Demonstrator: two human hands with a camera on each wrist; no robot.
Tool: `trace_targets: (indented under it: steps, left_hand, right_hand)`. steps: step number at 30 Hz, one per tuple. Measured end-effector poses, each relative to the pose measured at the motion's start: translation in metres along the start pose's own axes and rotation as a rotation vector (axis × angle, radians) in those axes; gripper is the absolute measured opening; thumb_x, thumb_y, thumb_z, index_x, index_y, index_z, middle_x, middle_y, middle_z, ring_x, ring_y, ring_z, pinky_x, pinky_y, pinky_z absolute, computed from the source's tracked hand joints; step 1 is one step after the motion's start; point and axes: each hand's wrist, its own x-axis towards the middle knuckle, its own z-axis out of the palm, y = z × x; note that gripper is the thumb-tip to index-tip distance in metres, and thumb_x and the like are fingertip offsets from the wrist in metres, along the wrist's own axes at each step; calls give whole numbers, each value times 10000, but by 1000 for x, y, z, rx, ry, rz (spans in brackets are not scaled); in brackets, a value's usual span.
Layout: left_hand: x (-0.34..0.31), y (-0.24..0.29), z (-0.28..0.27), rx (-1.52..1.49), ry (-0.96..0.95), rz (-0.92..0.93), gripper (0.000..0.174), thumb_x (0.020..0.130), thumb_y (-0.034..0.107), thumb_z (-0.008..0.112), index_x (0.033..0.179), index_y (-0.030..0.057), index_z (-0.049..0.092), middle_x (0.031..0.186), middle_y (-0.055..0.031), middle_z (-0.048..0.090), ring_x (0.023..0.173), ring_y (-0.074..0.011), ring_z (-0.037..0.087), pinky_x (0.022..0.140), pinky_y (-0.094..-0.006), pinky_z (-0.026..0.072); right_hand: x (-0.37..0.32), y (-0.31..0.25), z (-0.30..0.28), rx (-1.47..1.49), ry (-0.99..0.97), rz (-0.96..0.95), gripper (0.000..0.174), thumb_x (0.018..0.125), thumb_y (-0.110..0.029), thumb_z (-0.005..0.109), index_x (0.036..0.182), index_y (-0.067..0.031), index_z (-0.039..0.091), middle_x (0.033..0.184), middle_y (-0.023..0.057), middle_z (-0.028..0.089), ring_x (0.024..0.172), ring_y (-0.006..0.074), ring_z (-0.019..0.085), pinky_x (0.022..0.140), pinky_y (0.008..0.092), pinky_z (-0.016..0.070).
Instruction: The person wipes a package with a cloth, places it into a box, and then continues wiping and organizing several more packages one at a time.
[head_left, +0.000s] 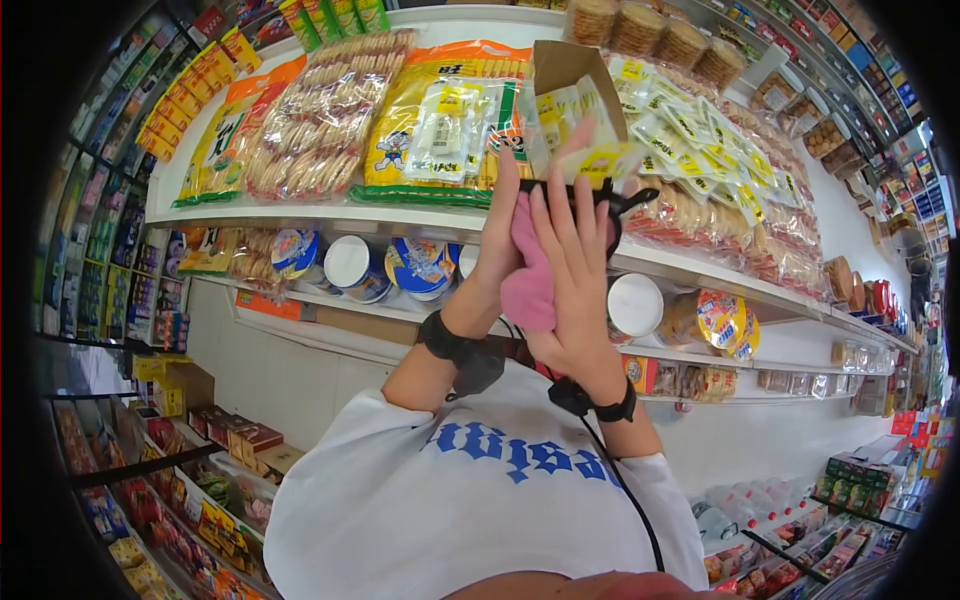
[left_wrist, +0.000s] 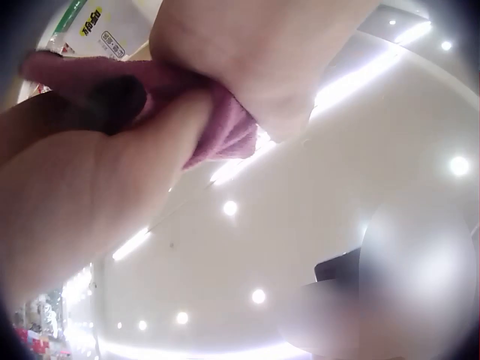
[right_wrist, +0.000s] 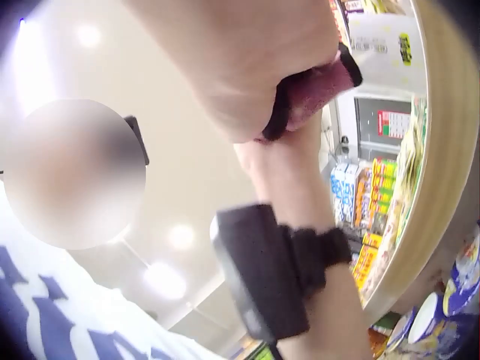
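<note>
A pink cloth point(head_left: 528, 295) with black edging is sandwiched between my two hands in front of the upper shelf. My right hand point(head_left: 572, 255) lies along it with long straight fingers, its back toward the head camera. On the other side my left hand point(head_left: 497, 245) presses against the cloth, thumb pointing straight up and most of its fingers hidden behind. Folds of the cloth point(left_wrist: 234, 127) bulge out between the hands in the left wrist view. The right wrist view shows its black trim and pink face point(right_wrist: 319, 97) beside the palm.
Just past the fingertips stands an open cardboard box point(head_left: 575, 70) of small packets. White and yellow packets point(head_left: 700, 140) are heaped to its right, and large yellow bags point(head_left: 400, 150) lie to the left. Below, the lower shelf holds cup noodles point(head_left: 420, 268).
</note>
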Motion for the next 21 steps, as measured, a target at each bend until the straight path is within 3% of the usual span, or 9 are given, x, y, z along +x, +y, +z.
trace_targets:
  steps: [1,4,8,11,14,15,17,18,21]
  left_hand:
    - [-11,5,13,-80,105,-113,837,1049,661,277,1600,32,250,1617,-93,345,1469,-218,356,1222,-349,257]
    - [-16,-8,7,-62,145,-225,839,1033,680,303,1586,49,291,1590,-119,391,1452,-242,402,1215,-392,298]
    - [-13,-14,-2,253,136,-150,794,1049,657,274,1589,75,285,1585,-100,396,1459,-222,391,1223,-385,278]
    - [-15,-10,-1,50,122,-172,754,1063,624,292,1584,78,293,1588,-94,389,1479,-209,353,1222,-380,276]
    - [-18,-15,-6,267,132,-204,704,1069,585,354,1568,89,322,1573,-87,408,1459,-206,385,1199,-376,323]
    - [-18,-18,-4,229,135,-185,695,1067,575,374,1565,91,327,1568,-88,417,1451,-208,396,1194,-378,331]
    - [-12,-23,3,152,137,-140,679,1065,554,415,1559,96,337,1556,-90,434,1434,-212,420,1186,-380,346]
    - [-9,-20,4,43,228,-139,659,1068,534,424,1557,99,345,1546,-94,448,1421,-219,436,1182,-385,353]
    - [0,-3,-7,-204,421,-124,603,1079,468,436,1550,98,365,1519,-107,486,1386,-243,478,1173,-401,368]
  right_hand:
    - [8,2,-6,-43,4,-8,815,751,-147,597,1525,19,405,1637,212,300,1519,451,234,1224,584,141]
    - [26,29,-6,-143,161,-20,834,726,-130,595,1532,-16,413,1631,206,314,1510,456,248,1220,591,157]
    - [35,47,-2,-121,284,45,718,765,-119,596,1475,-69,504,1601,184,374,1495,448,284,1213,586,202]
    - [36,34,-7,-207,103,-66,601,786,-117,612,1384,-68,581,1564,191,422,1472,440,331,1212,574,219]
    - [36,49,-10,-144,141,-24,531,785,-117,624,1314,-65,622,1540,182,453,1449,439,367,1211,576,220]
    - [37,54,-5,-90,236,35,598,778,-115,619,1373,-66,583,1540,183,450,1448,439,363,1207,582,229]
    - [35,55,-5,-173,186,51,644,775,-112,623,1413,-64,550,1551,180,438,1456,435,352,1205,580,238]
    - [35,53,-5,-215,159,57,668,773,-110,625,1432,-63,534,1556,179,432,1459,433,346,1204,580,242]
    - [19,33,2,-82,-90,-36,746,758,-91,629,1489,-63,479,1584,176,399,1476,433,321,1205,574,248]
